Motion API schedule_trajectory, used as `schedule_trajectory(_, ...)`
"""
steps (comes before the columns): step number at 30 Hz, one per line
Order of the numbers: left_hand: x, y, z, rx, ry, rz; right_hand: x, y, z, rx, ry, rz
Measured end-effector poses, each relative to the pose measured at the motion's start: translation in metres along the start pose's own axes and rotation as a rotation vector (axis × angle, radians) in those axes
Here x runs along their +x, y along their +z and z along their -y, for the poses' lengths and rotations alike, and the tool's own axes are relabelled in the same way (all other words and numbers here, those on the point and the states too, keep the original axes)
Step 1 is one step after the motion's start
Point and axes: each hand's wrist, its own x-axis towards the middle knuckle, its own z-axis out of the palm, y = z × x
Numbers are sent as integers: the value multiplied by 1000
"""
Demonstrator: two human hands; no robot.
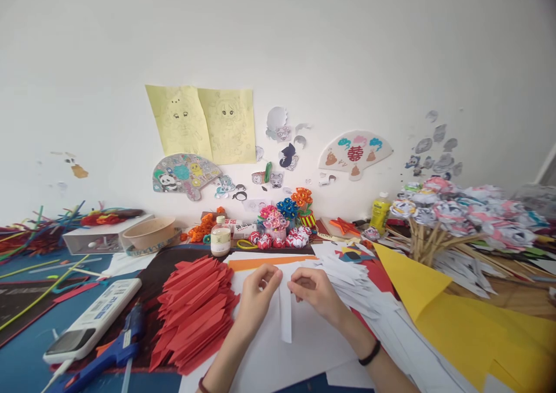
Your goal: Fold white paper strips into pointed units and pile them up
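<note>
A narrow white paper strip [285, 320] hangs upright in front of me, its lower end over white paper sheets [260, 355]. My left hand [260, 288] is closed in a pinch on the strip's top end, thumb against forefinger. On the other side, my right hand [316, 293] is also pinched, its fingertips at the strip's upper right edge. To the left of my left hand lies a thick pile of folded red paper strips [195, 312]. Many white paper strips [354, 277] are spread out beyond and to the right of my right hand.
A blue glue gun [124, 344] and a white power strip [95, 320] lie at left. Yellow paper [486, 329] covers the right side. A bundle of paper flowers [460, 213] stands behind it. A small bottle [220, 237] and flower crafts [275, 219] line the wall.
</note>
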Motion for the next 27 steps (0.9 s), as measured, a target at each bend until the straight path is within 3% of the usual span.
schedule_trajectory(13, -2, 2, -2, 23, 24, 68, 1, -1, 3, 48, -30, -50)
schedule_trajectory(27, -3, 4, -3, 57, 18, 61, -1, -2, 8, 78, -57, -84)
